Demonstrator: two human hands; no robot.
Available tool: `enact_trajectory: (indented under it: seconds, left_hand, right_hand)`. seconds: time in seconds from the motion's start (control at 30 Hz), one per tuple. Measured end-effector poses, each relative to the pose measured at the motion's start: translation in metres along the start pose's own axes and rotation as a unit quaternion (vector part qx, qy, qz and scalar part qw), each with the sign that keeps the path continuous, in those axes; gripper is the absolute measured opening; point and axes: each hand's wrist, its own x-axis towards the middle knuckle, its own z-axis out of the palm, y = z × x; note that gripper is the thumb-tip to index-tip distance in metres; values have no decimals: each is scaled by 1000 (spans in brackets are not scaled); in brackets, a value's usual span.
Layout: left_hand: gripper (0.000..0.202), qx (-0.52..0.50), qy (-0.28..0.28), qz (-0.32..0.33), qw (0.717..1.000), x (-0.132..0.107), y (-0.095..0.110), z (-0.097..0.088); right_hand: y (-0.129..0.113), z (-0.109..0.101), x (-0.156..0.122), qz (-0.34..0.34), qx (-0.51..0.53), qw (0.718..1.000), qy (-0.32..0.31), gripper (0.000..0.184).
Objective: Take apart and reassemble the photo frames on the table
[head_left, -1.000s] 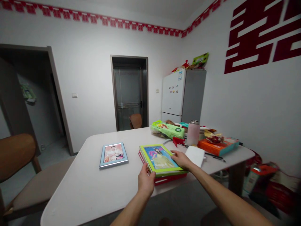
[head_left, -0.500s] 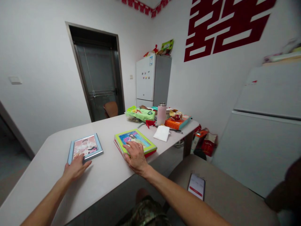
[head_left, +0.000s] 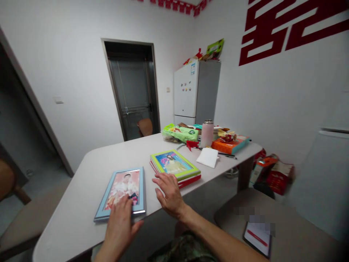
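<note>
- Pale-blue picture frame [head_left: 124, 187] lies flat at the front edge of the white tabletop [head_left: 79, 203], left of a lime-green picture frame [head_left: 176, 163].
- Left hand [head_left: 121, 218]: fingers spread and released, laid over the pale-blue frame's near edge — no grasp on it.
- Right hand [head_left: 169, 193]: fingers loose, slightly bent, gripping nothing; they overlap the stack's near left side — whether they touch it, I cannot tell.
- Lime-green frame tops the stack, a red layer [head_left: 191, 181] showing beneath.
- White folded paper [head_left: 207, 157] and a pink bottle [head_left: 207, 134] sit beyond the stack.
</note>
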Motion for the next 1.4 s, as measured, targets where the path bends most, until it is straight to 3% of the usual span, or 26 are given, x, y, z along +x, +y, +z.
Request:
enact_trajectory:
  seconds: [0.13,0.27,0.33,0.47,0.57,0.67,0.77,0.9,1.07,1.2,1.4]
  left_hand:
    - [39,-61,5,15,998,-7,23,-2]
    - [40,-174,86,-6,981,-10,18,-28]
    - [34,-267,147,-65,950,-12,14,-49]
    - [34,-432,264,-154,849,-14,3,-78]
    - [43,-496,299,-183,794,-19,-8,-71]
    - [49,-530,276,-216,772,-33,-17,-48]
    - [51,-510,219,-253,792,-52,-21,-24]
    - [58,-396,148,-271,865,-74,-21,-2]
    - [51,-225,141,-188,946,-85,-29,22]
    - [47,-158,168,-135,964,-86,-35,32]
    - [42,-180,136,-54,973,-76,-29,8]
  right_hand:
    - [-19,7,-6,-42,56,998,-4,29]
    - [-23,17,-10,-5,103,995,-11,30]
    - [-29,24,-6,40,129,990,-26,33]
    - [-49,38,6,87,176,974,-112,39]
    - [-61,48,11,77,192,964,-169,43]
    - [-62,53,9,61,181,959,-207,43]
    - [-55,54,4,42,147,958,-241,42]
    - [-48,51,3,-3,114,953,-279,38]
    - [-49,44,6,-48,91,942,-320,38]
    - [-50,42,9,-48,80,940,-329,36]
    - [-68,66,23,-12,88,943,-321,32]
